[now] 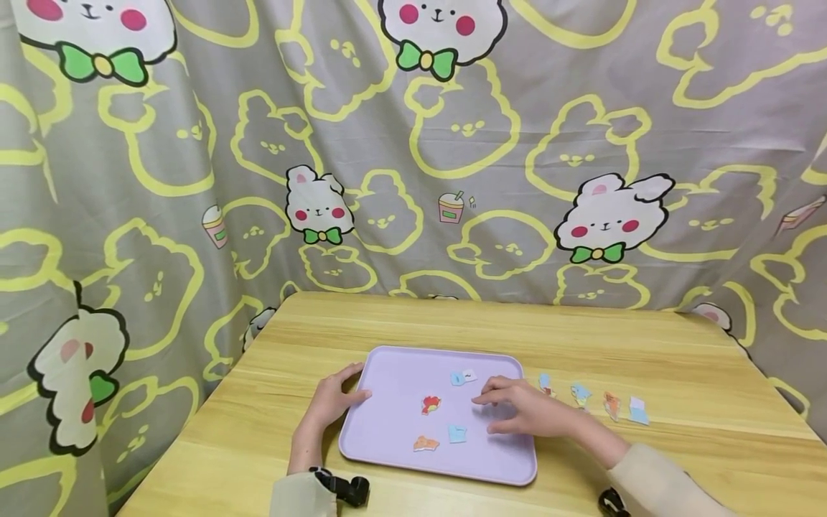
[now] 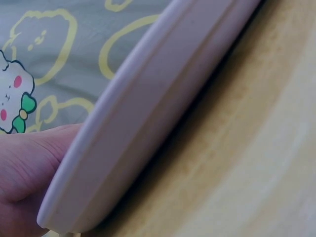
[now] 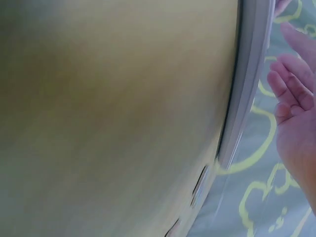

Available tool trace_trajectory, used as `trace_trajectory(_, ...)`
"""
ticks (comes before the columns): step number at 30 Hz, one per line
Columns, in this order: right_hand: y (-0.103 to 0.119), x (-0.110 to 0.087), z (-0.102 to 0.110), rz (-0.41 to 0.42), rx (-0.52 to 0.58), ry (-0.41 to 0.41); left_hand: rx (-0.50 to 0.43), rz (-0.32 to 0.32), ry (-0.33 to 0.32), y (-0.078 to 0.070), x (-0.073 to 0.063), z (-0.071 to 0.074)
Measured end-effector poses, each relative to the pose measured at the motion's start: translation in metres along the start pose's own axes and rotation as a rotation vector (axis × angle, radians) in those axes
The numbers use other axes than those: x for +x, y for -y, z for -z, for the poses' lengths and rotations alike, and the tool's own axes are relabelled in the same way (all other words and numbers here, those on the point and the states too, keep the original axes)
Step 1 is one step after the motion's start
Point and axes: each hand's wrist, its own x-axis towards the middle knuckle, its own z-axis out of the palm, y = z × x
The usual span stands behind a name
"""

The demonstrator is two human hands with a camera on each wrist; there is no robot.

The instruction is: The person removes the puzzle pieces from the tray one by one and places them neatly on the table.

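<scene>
A lilac tray point(image 1: 388, 373) lies on the table. My left hand point(image 1: 331, 397) holds its left edge, with the thumb over the rim; in the left wrist view part of that hand point(image 2: 29, 173) shows beside the tray's wall point(image 2: 133, 108). Over the tray's right side is my right hand point(image 1: 526, 407), fingers spread and loosely bent, nothing between them. Near its fingertips lie a blue-and-white paper piece point(image 1: 462, 377) and a light blue piece point(image 1: 457, 434). A red cut-out point(image 1: 431, 405) sits mid-tray, and an orange one point(image 1: 426, 444) near the front rim.
Right of the tray, a row of small paper pieces lies on the wooden table point(image 1: 698, 402): a blue-and-red one point(image 1: 545, 384), a blue one point(image 1: 581, 393), an orange one point(image 1: 611, 404) and a white-and-blue one point(image 1: 638, 411). A patterned curtain point(image 1: 375, 136) hangs behind the table.
</scene>
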Motion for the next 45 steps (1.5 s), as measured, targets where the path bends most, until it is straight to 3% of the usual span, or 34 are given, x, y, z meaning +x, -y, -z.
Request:
trace_trajectory(6, 0.004, 0.012, -0.007, 0.069, -0.039, 0.029, -0.003, -0.009, -0.004, -0.002, -0.001, -0.001)
trace_trajectory(13, 0.008, 0.025, -0.012, 0.106, -0.108, 0.119, -0.005, 0.008, -0.002, -0.003, 0.002, -0.002)
trace_trajectory(20, 0.010, 0.032, -0.015, 0.136, -0.123, 0.169, 0.000, -0.016, -0.007, -0.006, 0.003, 0.002)
trace_trajectory(27, 0.010, 0.035, -0.016, 0.189, -0.125, 0.165, 0.003, -0.021, -0.006, -0.007, 0.005, 0.003)
trace_trajectory(36, 0.009, 0.039, -0.017, 0.186, -0.127, 0.176, -0.012, -0.015, 0.003, -0.007, 0.004, 0.005)
trace_trajectory(45, 0.008, 0.037, -0.021, 0.248, -0.117, 0.135, -0.018, 0.008, 0.011, -0.002, -0.003, 0.002)
